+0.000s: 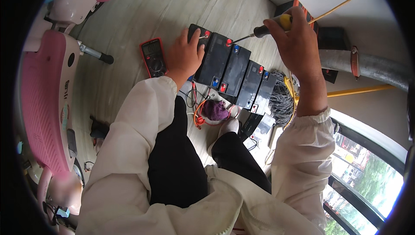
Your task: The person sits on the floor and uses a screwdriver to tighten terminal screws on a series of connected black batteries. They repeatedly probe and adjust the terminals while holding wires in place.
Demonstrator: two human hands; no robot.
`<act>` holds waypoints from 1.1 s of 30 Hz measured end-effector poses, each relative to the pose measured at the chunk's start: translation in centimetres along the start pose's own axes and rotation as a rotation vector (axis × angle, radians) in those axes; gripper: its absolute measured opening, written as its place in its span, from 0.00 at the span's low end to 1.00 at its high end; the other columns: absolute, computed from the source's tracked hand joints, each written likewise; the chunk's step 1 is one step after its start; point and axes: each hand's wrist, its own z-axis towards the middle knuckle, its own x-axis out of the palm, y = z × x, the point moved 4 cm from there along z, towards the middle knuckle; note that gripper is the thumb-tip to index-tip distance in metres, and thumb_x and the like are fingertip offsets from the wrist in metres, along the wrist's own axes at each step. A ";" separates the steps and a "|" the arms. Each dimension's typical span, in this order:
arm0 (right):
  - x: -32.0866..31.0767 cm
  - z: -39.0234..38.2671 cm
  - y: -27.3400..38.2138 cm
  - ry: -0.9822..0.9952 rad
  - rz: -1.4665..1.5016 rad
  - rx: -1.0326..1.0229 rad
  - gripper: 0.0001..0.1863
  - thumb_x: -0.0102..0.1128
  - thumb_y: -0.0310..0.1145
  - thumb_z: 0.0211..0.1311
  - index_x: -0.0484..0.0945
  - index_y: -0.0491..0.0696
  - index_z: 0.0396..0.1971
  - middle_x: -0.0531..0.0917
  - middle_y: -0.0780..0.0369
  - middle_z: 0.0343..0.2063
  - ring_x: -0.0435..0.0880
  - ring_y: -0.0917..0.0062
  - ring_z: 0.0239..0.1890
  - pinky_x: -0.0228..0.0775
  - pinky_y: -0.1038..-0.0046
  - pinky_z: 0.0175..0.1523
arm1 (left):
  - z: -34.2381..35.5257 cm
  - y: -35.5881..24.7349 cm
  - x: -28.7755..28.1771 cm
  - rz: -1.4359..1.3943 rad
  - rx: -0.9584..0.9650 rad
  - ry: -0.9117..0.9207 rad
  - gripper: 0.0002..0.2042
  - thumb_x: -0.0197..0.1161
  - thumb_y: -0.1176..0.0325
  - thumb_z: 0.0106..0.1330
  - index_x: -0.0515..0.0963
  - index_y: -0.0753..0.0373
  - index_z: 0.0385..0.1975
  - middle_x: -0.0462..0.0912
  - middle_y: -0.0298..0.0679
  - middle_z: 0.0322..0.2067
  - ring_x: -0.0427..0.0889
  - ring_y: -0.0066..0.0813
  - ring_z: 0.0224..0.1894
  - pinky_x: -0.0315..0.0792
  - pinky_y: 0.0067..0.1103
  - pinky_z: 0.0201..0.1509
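- The right hand [298,40] is closed around the yellow-and-black handle of a screwdriver [270,27], fingers wrapped over the top of it.
- The screwdriver's thin shaft slants down and to the left, its tip at or just by the red terminal [228,42] on the second battery; whether it actually touches cannot be told.
- The left hand [185,55] lies flat and spread, palm down, on the leftmost battery's near corner, fingertips close to that battery's own red terminal; it grips nothing.
- The black batteries [233,70] stand side by side in a slanting row on the floor, with red and blue terminal caps along their tops.
- Just left of the left hand lies a red-cased multimeter [152,56], face up, touching nothing else.
- In front of the batteries, by the person's knees, sit a purple cloth [215,110] and a tangle of orange wire [199,118].
- A bundle of grey wires [282,98] lies at the right end of the row.
- A pink scooter [47,88] stands well off to the left.
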 end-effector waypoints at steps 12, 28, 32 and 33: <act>-0.5 -0.2 -0.7 0.015 -0.022 0.127 0.17 0.70 0.36 0.64 0.73 0.42 0.42 0.85 0.52 0.30 0.87 0.64 0.32 0.81 0.67 0.42 | -0.1 -0.1 -0.2 -0.006 -0.030 0.007 0.26 0.58 0.55 0.71 0.67 0.51 0.69 0.68 0.49 0.65 0.74 0.50 0.61 0.73 0.39 0.62; -0.1 -1.1 -0.3 -0.037 0.124 -0.014 0.19 0.68 0.45 0.65 0.76 0.45 0.44 0.86 0.51 0.35 0.88 0.61 0.33 0.79 0.65 0.39 | 0.0 -0.3 -0.4 -0.025 -0.036 0.022 0.26 0.58 0.55 0.71 0.68 0.51 0.68 0.68 0.50 0.65 0.75 0.51 0.60 0.72 0.40 0.62; -0.2 -1.0 0.1 0.059 -0.078 0.090 0.16 0.66 0.40 0.66 0.76 0.46 0.45 0.86 0.52 0.35 0.88 0.61 0.33 0.79 0.65 0.39 | 0.0 -0.5 -0.5 -0.018 -0.051 0.053 0.26 0.57 0.54 0.71 0.67 0.50 0.69 0.68 0.51 0.66 0.74 0.52 0.61 0.72 0.40 0.63; -0.3 -0.9 0.2 0.058 -0.084 0.125 0.15 0.67 0.40 0.66 0.76 0.46 0.44 0.86 0.52 0.35 0.88 0.61 0.33 0.79 0.65 0.39 | -0.1 -0.4 -0.4 -0.012 -0.053 0.052 0.26 0.57 0.54 0.72 0.67 0.50 0.69 0.68 0.51 0.66 0.74 0.52 0.62 0.72 0.40 0.63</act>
